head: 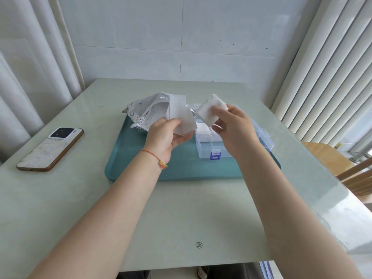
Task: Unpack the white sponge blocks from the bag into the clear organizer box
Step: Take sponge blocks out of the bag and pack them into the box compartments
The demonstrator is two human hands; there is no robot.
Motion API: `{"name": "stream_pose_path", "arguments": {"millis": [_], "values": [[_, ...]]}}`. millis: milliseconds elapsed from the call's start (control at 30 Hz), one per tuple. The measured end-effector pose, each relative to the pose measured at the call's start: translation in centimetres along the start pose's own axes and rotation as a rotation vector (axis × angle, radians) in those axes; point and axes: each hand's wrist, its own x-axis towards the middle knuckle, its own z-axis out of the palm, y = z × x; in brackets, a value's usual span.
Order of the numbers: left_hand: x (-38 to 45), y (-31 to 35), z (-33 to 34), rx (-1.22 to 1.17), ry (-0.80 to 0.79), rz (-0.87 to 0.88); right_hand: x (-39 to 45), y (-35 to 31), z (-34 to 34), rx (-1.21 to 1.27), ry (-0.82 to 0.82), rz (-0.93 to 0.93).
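Note:
My left hand (164,136) grips the crinkled silver-and-white bag (149,111) by its open mouth, held tilted above the tray's back left. A white flap or sponge edge sticks up from the bag by my fingers. My right hand (233,129) pinches a small stack of white sponge blocks (210,109) in the air, just above the clear organizer box (207,146). The box stands open on the tray with its lid (262,135) folded back to the right and a blue latch at the front. White blocks lie in its back compartment.
A teal tray (181,168) carries the box on a pale green table (181,218). A phone (50,149) lies face down at the left. Pleated curtains hang on both sides; a wooden chair (330,158) stands beyond the table's right edge.

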Motion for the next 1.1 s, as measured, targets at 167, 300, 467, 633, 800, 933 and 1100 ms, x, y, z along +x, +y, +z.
{"name": "stream_pose_path", "arguments": {"millis": [167, 300, 467, 633, 800, 933, 1100], "values": [[-0.4, -0.3, 0.0, 0.275, -0.106, 0.021, -0.1, 0.1, -0.1, -0.136, -0.139, 0.008], [-0.7, -0.2, 0.0, 0.382, -0.21, 0.02, 0.2, 0.6, -0.3, -0.145, -0.11, 0.013], [-0.8, -0.2, -0.1, 0.412, -0.259, 0.009, 0.4, 0.7, -0.3, -0.09, -0.064, -0.028], [-0.7, -0.3, -0.2, 0.403, -0.278, -0.014, 0.6, 1.0, -0.3, -0.102, 0.048, -0.046], [-0.5, -0.4, -0.3, 0.404, -0.23, -0.029, 0.8, 1.0, -0.5, -0.103, 0.125, -0.086], [-0.2, -0.5, -0.5, 0.396, -0.124, -0.006, 1.3, 0.4, -1.2, 0.086, 0.143, -0.019], [-0.3, -0.5, -0.3, 0.361, -0.125, 0.057, 0.6, 0.2, -0.4, 0.083, -0.114, 0.12]]}}
